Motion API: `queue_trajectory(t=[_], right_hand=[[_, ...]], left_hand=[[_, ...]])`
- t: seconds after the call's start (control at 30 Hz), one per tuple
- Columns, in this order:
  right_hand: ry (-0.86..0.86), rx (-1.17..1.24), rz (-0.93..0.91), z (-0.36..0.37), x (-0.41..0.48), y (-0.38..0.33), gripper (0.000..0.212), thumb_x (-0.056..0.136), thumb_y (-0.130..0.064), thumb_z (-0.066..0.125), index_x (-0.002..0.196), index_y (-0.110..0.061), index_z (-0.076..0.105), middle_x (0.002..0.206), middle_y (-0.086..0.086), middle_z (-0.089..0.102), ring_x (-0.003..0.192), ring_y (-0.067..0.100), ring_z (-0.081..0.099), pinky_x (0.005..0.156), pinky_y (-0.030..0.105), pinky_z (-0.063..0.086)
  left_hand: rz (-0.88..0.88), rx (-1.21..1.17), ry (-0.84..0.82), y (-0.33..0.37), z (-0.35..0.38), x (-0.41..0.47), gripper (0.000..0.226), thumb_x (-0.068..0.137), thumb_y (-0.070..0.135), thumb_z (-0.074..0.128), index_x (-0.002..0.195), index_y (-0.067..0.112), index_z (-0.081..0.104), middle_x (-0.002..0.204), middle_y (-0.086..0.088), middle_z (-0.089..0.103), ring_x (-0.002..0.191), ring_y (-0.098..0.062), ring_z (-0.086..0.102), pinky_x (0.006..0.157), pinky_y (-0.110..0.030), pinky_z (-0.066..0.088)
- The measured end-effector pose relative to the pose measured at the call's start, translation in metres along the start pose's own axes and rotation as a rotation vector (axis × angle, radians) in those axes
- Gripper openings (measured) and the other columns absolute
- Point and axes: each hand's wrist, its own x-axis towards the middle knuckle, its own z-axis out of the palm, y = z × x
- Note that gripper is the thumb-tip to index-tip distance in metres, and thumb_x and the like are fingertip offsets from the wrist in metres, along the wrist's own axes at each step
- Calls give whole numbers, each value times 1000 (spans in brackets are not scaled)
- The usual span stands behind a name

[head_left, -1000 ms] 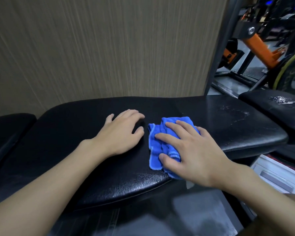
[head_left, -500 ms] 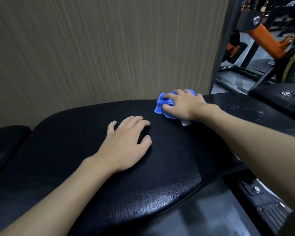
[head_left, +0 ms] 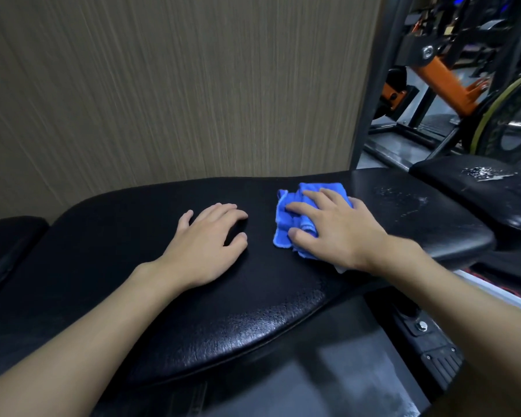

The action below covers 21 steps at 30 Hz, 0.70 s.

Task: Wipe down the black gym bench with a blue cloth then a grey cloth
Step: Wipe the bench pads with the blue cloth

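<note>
The black gym bench [head_left: 229, 311] runs across the view, its padded top shiny and pebbled. A crumpled blue cloth [head_left: 286, 218] lies on the pad, right of the middle. My right hand [head_left: 334, 228] presses flat on the cloth with fingers spread and nearly straight, covering most of it. My left hand [head_left: 206, 245] rests palm down on the bare pad just left of the cloth, fingers relaxed, not touching it. A whitish smear [head_left: 403, 200] shows on the pad to the right of the cloth. No grey cloth is in view.
A wood-grain wall [head_left: 163, 85] stands right behind the bench. A second black pad [head_left: 478, 188] with wet marks sits at the right, another pad [head_left: 6, 245] at the far left. Orange gym machinery [head_left: 451, 82] and a weight plate [head_left: 512, 124] stand at the back right.
My right hand has drawn the blue cloth back from the far edge of the pad toward me, after pushing it out there. My left hand stayed planted on the pad.
</note>
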Motion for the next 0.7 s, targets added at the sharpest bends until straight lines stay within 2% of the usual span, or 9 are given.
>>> queue_trajectory(t=[0.1,0.2,0.27,0.33,0.47,0.57,0.63,0.7], right_hand=[[45,-15,-30,0,-48,-2,69,83,-67,18,145,-44,37,160,-7,28,148,18,17,115,46,20],[101,5,-60,5,-76,5,64,85,-66,28,139,-40,49,153,-1,42,145,24,31,111,52,30],[93,-6,-61,7,-79,9,60,86,-64,32,137,-39,51,151,-1,45,143,25,34,109,53,33],[88,-7,-59,6,-72,10,63,84,-65,30,138,-40,49,153,-1,43,144,24,32,109,52,32],[16,-18,-11,-2,-39,18,80,74,-70,11,146,-45,33,160,-10,24,148,14,15,114,47,23],[-28,-12,21,-3,-1,32,69,81,-69,21,146,-47,30,160,-9,22,147,13,13,114,51,22],[-31,-4,49,0,29,43,58,89,-62,32,145,-46,32,158,-7,25,147,15,15,114,53,21],[-20,12,82,3,59,54,54,90,-59,35,143,-46,35,157,-6,28,146,16,17,113,54,22]], left_hand=[[-13,1,-32,5,-4,1,43,98,38,38,141,35,39,157,13,25,148,-9,10,119,-50,4],[23,-21,-41,18,-7,11,45,94,30,42,140,33,40,156,12,26,147,-9,12,118,-53,5],[71,-16,-45,30,-4,23,48,94,33,42,143,32,37,158,12,24,148,-7,11,119,-51,6],[86,-19,-64,42,3,34,50,96,38,40,146,32,34,159,11,21,148,-7,9,119,-51,5],[79,36,-80,47,21,42,52,98,44,32,148,32,29,161,12,16,149,-9,4,118,-55,0],[85,45,-72,44,23,42,52,98,45,31,148,33,28,161,13,14,148,-7,2,118,-53,-1],[90,48,-67,44,23,43,52,98,45,30,148,34,28,161,14,14,148,-6,2,118,-53,-1],[94,43,-59,44,24,43,51,98,45,31,148,35,29,161,14,14,148,-6,1,118,-53,0]])
